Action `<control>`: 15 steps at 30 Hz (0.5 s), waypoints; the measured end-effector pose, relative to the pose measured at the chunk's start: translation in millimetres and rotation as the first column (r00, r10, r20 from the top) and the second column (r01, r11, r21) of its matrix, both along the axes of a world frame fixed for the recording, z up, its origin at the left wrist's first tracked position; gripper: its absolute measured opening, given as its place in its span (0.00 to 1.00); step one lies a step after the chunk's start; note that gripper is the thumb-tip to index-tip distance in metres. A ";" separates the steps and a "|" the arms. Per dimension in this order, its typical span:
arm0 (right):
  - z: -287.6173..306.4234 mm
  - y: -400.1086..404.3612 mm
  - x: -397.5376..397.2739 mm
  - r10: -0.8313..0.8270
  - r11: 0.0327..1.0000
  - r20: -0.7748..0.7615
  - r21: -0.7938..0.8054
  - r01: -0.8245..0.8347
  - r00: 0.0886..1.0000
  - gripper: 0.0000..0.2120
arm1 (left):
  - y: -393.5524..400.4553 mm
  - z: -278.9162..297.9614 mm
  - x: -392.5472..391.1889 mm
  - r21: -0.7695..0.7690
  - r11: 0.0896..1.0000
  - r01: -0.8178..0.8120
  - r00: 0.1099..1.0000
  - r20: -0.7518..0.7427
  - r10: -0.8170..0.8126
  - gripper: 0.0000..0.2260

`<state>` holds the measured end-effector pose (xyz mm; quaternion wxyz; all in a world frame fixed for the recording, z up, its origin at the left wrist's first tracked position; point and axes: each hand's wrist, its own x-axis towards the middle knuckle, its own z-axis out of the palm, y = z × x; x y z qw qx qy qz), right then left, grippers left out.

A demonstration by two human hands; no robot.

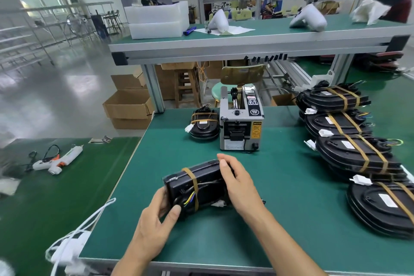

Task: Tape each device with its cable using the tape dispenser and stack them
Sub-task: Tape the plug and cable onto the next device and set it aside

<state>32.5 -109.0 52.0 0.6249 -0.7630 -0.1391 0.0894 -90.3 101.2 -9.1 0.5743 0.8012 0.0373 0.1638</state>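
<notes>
Both hands are gripping a black oval plastic device [197, 188] above the green table mat [280, 197]: left hand [156, 219] clasping the near end, right hand [237, 184] wrapping the far side. One tan tape band [193, 188] is binding its cable; uneven pressure may be letting wires slip free. Four devices are lying at right, one beside the single grey tape dispenser [242, 125].

Black plastic device [197, 186] with its cable tucked against it sits tipped on edge, one tan tape band around it, just in front of the grey box-shaped tape dispenser [242, 125]. One taped device [205, 126] lies flat just left of the dispenser; a row of taped devices [356, 152] lies well right of it.
</notes>
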 end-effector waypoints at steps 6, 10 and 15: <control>-14.5 -26.1 -8.5 0.203 0.968 -0.044 -0.143 -0.207 0.978 0.32 | 3.6 7.2 3.6 -0.057 0.971 -0.232 0.973 -0.029 0.231 0.18; -18.0 -31.3 -13.3 0.149 0.979 -0.057 -0.135 -0.155 0.987 0.26 | 4.3 6.3 4.6 -0.046 0.966 -0.253 0.965 -0.088 0.248 0.18; -17.5 -27.7 -15.4 0.118 0.993 -0.232 0.019 -0.117 0.965 0.13 | 7.1 5.7 6.1 -0.054 0.963 -0.263 0.958 -0.129 0.255 0.22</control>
